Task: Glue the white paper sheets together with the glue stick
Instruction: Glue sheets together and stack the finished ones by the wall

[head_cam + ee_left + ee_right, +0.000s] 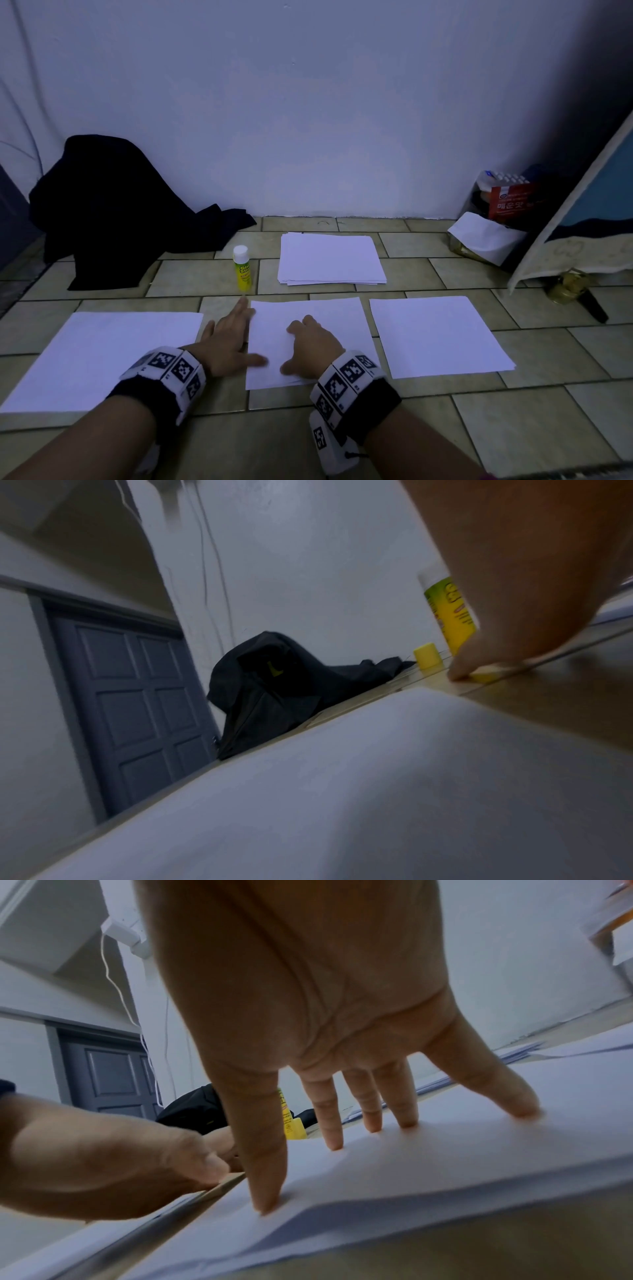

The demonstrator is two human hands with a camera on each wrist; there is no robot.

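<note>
A tiled floor holds 3 separate white sheets in a row, viewed from above. The left sheet (102, 356) lies alone, well left of both hands.

The left hand (229, 342) lies flat with fingers straight and apart, holding nothing, its thumb on the left edge of the middle sheet (329, 318). Just beyond its fingertips stands the yellow glue stick (242, 269), upright and capped.

The right hand (313, 346) presses that same sheet with 5 spread, straight fingers (334, 1123), gripping nothing. To its right lies the right sheet (438, 335); beyond it, a paper stack (330, 258).

Likely risks: the left fingers, so near the glue stick, could tip it over. The middle sheet's near edge appears slightly lifted, so uneven pressing could crease it or slide layers out of line.
</note>
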